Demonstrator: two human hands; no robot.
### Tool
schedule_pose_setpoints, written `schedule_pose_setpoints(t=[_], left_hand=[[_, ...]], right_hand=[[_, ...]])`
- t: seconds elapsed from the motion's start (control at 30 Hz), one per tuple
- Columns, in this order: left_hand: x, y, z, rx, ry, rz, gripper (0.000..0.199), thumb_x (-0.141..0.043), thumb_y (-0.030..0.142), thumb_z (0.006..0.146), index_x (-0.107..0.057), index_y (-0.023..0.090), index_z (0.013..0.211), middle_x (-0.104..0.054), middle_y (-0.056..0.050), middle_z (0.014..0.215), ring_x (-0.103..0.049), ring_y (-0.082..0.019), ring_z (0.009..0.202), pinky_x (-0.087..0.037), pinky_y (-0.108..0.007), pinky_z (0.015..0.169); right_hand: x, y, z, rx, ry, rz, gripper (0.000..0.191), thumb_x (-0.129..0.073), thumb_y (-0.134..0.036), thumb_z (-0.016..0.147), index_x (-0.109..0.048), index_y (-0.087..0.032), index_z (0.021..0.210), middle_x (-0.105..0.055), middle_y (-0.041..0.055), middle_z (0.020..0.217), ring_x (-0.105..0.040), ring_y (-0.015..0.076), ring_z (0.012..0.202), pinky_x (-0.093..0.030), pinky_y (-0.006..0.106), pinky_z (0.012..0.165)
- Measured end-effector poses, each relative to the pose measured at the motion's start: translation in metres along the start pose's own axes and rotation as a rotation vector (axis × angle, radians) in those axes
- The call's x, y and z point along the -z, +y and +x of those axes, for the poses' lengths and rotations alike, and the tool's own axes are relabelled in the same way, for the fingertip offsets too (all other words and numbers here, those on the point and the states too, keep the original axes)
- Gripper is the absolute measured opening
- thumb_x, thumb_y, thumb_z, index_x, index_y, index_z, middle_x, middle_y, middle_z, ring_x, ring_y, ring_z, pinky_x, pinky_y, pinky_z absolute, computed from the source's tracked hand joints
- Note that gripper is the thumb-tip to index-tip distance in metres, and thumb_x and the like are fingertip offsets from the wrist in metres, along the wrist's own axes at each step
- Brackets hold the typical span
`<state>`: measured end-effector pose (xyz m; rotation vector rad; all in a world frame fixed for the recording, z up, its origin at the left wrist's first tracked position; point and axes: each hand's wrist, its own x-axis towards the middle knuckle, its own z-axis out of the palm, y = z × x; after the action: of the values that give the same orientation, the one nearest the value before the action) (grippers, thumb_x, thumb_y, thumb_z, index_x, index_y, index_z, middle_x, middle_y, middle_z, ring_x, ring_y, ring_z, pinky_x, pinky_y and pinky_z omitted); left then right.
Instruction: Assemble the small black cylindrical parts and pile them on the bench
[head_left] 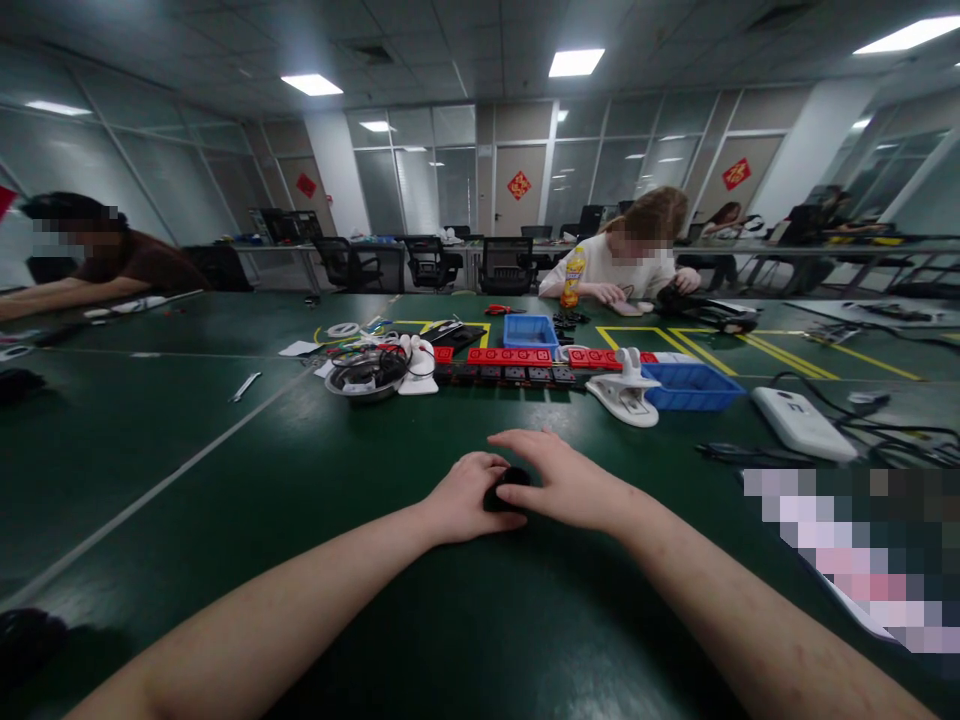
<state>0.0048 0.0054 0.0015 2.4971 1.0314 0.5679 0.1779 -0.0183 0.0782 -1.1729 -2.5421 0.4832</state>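
A small black rounded object sits on the green tabletop in front of me, partly covered by both hands, so its kind cannot be made out. The fingers and thumb of my left hand curl around its left side. On the other side, my right hand has its fingers stretched out and spread beyond the object. The right thumb lies across its near side; whether it presses on it I cannot tell.
Beyond my hands stand a metal bowl of cables, a red-and-black power strip row, a white clip stand and blue bins. A white power bank-like box and cables lie right. Two people sit at the table.
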Motion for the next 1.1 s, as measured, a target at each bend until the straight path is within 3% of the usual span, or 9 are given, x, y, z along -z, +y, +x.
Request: schedule_pose_setpoints(t=[0.1,0.2,0.33,0.47,0.57,0.93,1.1], left_hand=[[-0.001,0.0,-0.001,0.005,0.037,0.005,0.057,-0.07,0.052,0.061,-0.052,0.021,0.105,-0.053,-0.006,0.108,-0.047,-0.027,0.104,-0.038,-0.041,0.09],[-0.001,0.002,-0.001,0.037,0.077,0.035,0.055,-0.071,0.054,0.058,-0.051,0.02,0.096,-0.053,-0.005,0.1,-0.049,-0.026,0.097,-0.041,-0.04,0.085],[-0.002,0.004,-0.001,0.046,0.108,0.083,0.05,-0.07,0.055,0.057,-0.051,0.019,0.086,-0.052,-0.005,0.093,-0.049,-0.025,0.092,-0.04,-0.04,0.084],[-0.002,0.005,0.0,0.062,0.086,0.081,0.041,-0.07,0.051,0.06,-0.053,0.018,0.08,-0.052,-0.004,0.088,-0.05,-0.024,0.088,-0.041,-0.038,0.082],[0.0,0.006,0.0,0.059,0.055,0.04,0.037,-0.068,0.046,0.064,-0.056,0.019,0.086,-0.053,-0.004,0.091,-0.05,-0.024,0.089,-0.041,-0.038,0.082],[0.001,0.002,0.0,0.035,0.023,0.005,0.046,-0.066,0.039,0.066,-0.055,0.018,0.105,-0.054,-0.006,0.101,-0.048,-0.025,0.096,-0.04,-0.038,0.086],[0.004,0.006,0.0,0.041,0.017,-0.019,0.041,-0.067,0.036,0.065,-0.055,0.019,0.1,-0.054,-0.006,0.101,-0.049,-0.025,0.097,-0.04,-0.038,0.086]], right_hand=[[-0.009,-0.002,0.002,-0.089,0.094,-0.148,0.044,-0.057,-0.043,0.078,-0.053,-0.014,0.111,-0.059,0.012,0.108,-0.052,0.0261,0.102,-0.037,0.043,0.09],[-0.018,-0.004,0.003,-0.171,0.081,-0.268,0.046,-0.055,-0.054,0.076,-0.055,-0.013,0.097,-0.06,0.0117,0.093,-0.057,0.027,0.089,-0.041,0.041,0.079],[-0.024,-0.007,0.004,-0.214,0.064,-0.315,0.043,-0.048,-0.057,0.08,-0.053,-0.015,0.089,-0.059,0.0105,0.089,-0.057,0.0255,0.082,-0.041,0.037,0.072],[-0.024,-0.006,0.005,-0.215,0.056,-0.336,0.033,-0.053,-0.048,0.081,-0.052,-0.016,0.085,-0.059,0.0084,0.085,-0.057,0.0232,0.078,-0.04,0.034,0.068],[-0.023,-0.004,0.006,-0.168,0.055,-0.337,0.027,-0.059,-0.042,0.078,-0.053,-0.017,0.084,-0.059,0.0063,0.083,-0.056,0.0214,0.078,-0.039,0.031,0.067],[-0.009,-0.001,0.004,-0.054,-0.035,-0.171,0.024,-0.069,-0.024,0.07,-0.06,-0.017,0.091,-0.06,0.0053,0.087,-0.054,0.021,0.084,-0.041,0.03,0.072],[-0.007,0.001,0.003,0.014,-0.09,-0.063,0.029,-0.066,-0.009,0.067,-0.061,-0.019,0.095,-0.061,0.0033,0.094,-0.053,0.0203,0.091,-0.04,0.031,0.08]])
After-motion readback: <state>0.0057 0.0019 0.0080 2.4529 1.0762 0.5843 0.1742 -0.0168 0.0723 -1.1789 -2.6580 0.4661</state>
